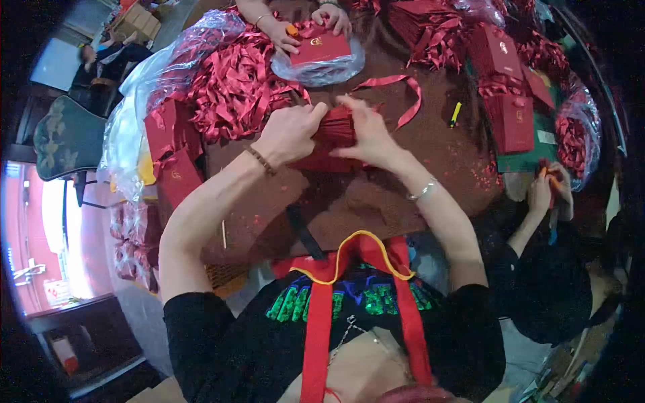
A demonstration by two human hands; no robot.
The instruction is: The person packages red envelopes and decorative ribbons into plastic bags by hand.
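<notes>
Over the middle of the table, a stack of red gift bags [334, 127] sits between my two hands, its layered edges showing. My left hand [290, 133] is closed on the stack's left side, thumb near the top. On the other side, my right hand [371, 134] curves around the right edge, thumb below and fingers above, a little blurred. Just beyond it, a loose red ribbon [411, 101] curls on the brown table [430, 161]. The lower part of the stack lies in shadow.
A heap of red ribbons [235, 87] lies left of my hands, beside red bags [176, 174]. A yellow cutter [455, 114] rests to the right, before more stacked bags [508, 124]. Across the table, another person's hands [282, 35] work; a co-worker's hands [547, 191] are at right.
</notes>
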